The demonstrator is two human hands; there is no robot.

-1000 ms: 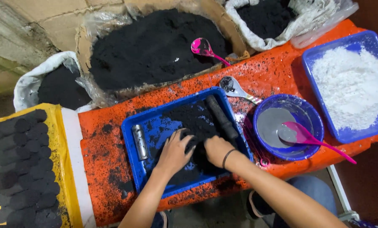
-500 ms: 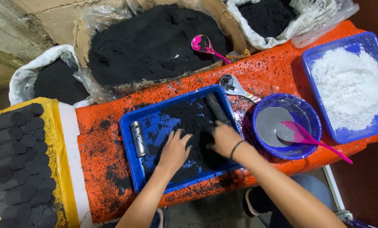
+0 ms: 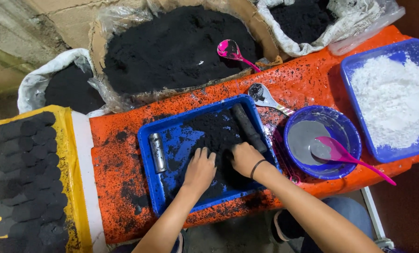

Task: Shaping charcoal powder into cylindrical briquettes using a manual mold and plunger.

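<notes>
A blue tray (image 3: 148, 154) on the orange table holds a heap of black powder (image 3: 214, 136). My left hand (image 3: 200, 171) lies palm down on the powder with fingers spread. My right hand (image 3: 244, 158) presses into the powder beside it, fingers curled into the heap, a dark band on the wrist. A black cylinder (image 3: 249, 127) lies along the tray's right side, just above my right hand. A short metal tube (image 3: 158, 152) lies at the tray's left side.
A blue bowl (image 3: 345, 129) with grey paste and a pink spoon (image 3: 345, 157) sits right of the tray. A metal spoon (image 3: 265, 98) lies behind it. A blue tub of white powder (image 3: 392, 105), sacks of black powder (image 3: 172, 47), and dark round briquettes on yellow sheet (image 3: 24, 178).
My right hand slid up the tray toward the black cylinder, then drew back into the powder heap. My left hand stayed on the powder.
</notes>
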